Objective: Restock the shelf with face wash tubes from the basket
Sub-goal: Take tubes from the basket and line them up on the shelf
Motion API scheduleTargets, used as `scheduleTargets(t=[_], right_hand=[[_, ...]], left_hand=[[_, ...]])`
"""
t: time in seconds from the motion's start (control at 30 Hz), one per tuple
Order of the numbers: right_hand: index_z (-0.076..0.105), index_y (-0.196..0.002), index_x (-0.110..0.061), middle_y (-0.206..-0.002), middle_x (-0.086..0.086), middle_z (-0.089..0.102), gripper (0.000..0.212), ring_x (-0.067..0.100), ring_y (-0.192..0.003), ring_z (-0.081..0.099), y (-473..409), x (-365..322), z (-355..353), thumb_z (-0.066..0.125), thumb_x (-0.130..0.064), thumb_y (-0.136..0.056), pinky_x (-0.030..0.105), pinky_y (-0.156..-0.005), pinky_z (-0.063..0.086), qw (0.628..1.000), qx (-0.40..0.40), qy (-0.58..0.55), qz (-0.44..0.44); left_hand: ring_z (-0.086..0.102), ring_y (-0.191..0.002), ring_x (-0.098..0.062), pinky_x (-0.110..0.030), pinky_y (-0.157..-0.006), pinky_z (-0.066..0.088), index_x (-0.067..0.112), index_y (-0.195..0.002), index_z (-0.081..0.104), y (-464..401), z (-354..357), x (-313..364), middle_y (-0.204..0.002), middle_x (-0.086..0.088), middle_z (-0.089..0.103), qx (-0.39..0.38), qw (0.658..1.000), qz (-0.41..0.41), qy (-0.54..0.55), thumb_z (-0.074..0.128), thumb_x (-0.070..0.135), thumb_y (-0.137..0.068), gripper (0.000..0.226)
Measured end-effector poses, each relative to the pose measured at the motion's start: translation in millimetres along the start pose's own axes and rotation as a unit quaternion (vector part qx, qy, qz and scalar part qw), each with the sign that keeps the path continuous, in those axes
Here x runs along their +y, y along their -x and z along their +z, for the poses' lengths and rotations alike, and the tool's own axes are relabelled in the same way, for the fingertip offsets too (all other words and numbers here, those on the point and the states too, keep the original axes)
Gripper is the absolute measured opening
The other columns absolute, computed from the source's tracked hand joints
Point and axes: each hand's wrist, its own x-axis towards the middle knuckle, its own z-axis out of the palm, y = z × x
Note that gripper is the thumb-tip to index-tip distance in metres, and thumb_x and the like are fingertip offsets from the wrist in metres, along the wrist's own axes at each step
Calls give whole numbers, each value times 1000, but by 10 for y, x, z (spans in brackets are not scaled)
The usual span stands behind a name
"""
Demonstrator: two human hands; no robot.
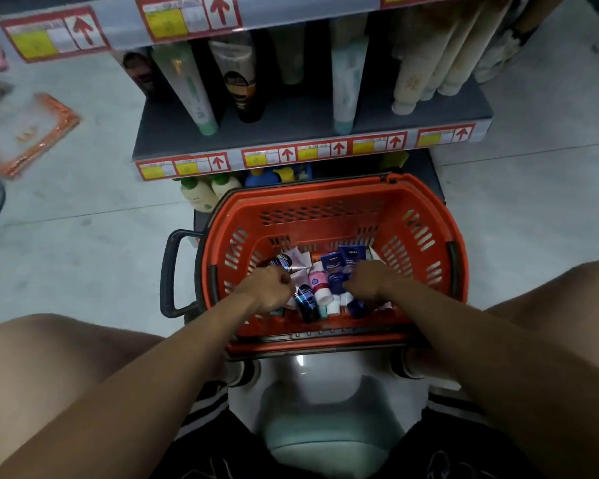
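Both hands are down inside the orange basket (332, 205), which sits on the floor in front of a low grey shelf (291, 133). The left hand (268, 288) is curled into a loose fist at the left side of the pile of face wash tubes (320, 285); a dark tube with a shiny label (282, 261) shows just past its knuckles, and the fingers appear to close on it, though the grip itself is hidden behind the back of the hand. The right hand (367, 283) lies over the right side of the pile with its fingers bent down among the dark blue tubes (339, 271); whether it holds one or merely touches them, I cannot tell.

The tubes lie jumbled on the basket floor, toward the near wall: dark blue ones, a white tube with a pink label (319, 283) and a black-and-blue tube (306, 302) between the two hands. The basket's black handle (172, 271) juts out to the left.

On the shelf above stand tall tubes, caps down (pale green, black and cream), with bare gaps between them. Its front edge carries yellow price tags with red arrows (287, 155). Below it, cream bottles with green caps (204, 191) stand just behind the basket's far left corner. The person's bare knees frame the basket on either side.
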Motion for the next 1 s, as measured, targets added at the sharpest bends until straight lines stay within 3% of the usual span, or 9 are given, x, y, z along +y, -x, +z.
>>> scheduleTargets(t=[0.13,0.23,0.3,0.37,0.47,0.6,0.73,0.9,1.0], right_hand=[[70,-108,-8,-102,10,67,31,30,-97,64,-334,-98,-2,51,-30,-98,32,-77,45,1000,-20,1,-9],[65,-123,-11,-125,10,65,32,29,-111,61,-361,-109,-91,45,-28,-104,28,-83,41,998,-58,10,-15],[64,-126,-8,-127,12,65,35,31,-115,61,-286,-70,-177,48,-28,-102,29,-90,46,998,-58,11,12],[66,-119,-7,-123,16,65,32,32,-113,61,-185,-64,-242,47,-27,-102,31,-89,49,997,-57,41,20],[64,-92,-9,-108,17,65,27,28,-94,60,-151,-36,-260,45,-24,-103,29,-70,41,997,-49,54,15],[62,-76,-10,-95,19,59,34,30,-94,60,-3,-5,-195,45,-22,-102,33,-64,39,998,-1,67,17],[61,-93,-15,-102,13,67,19,25,-86,57,20,54,-87,50,-28,-100,29,-75,47,999,9,26,39],[53,-72,-13,-92,15,59,34,29,-83,56,12,54,-62,49,-29,-101,31,-62,37,999,24,20,38],[58,-80,-16,-97,13,66,26,25,-82,57,-66,99,-28,50,-29,-100,30,-71,48,998,14,-18,60]], left_hand=[[66,-97,-21,-33,-84,55,16,-120,70,-385,37,-68,-118,-7,71,-44,999,-14,7,56,28,-100,27],[66,-95,-22,-31,-80,52,18,-118,71,-507,-48,-86,-118,-7,72,-64,998,-24,5,57,28,-98,26],[65,-91,-19,-30,-74,48,19,-114,72,-483,-123,-95,-114,-5,73,-65,997,-31,10,57,33,-99,26],[66,-93,-19,-30,-76,50,19,-111,72,-416,-186,-80,-111,-4,73,-70,997,-32,12,56,36,-100,26],[67,-102,-23,-31,-84,51,16,-109,73,-398,-190,-95,-115,-5,73,-57,998,-17,25,54,30,-100,25],[68,-109,-30,-35,-92,54,14,-109,75,-315,-147,-145,-118,-11,74,-17,1000,-6,21,57,35,-97,30],[66,-109,-28,-37,-95,53,16,-111,75,-211,-129,-176,-119,-10,73,-11,1000,7,14,58,38,-100,30],[67,-107,-27,-40,-97,54,18,-118,71,-231,-108,-217,-120,-8,72,7,1000,-1,13,59,34,-99,28],[68,-108,-28,-39,-96,56,17,-119,70,-315,-108,-198,-120,-8,72,13,1000,1,7,62,35,-98,30]])
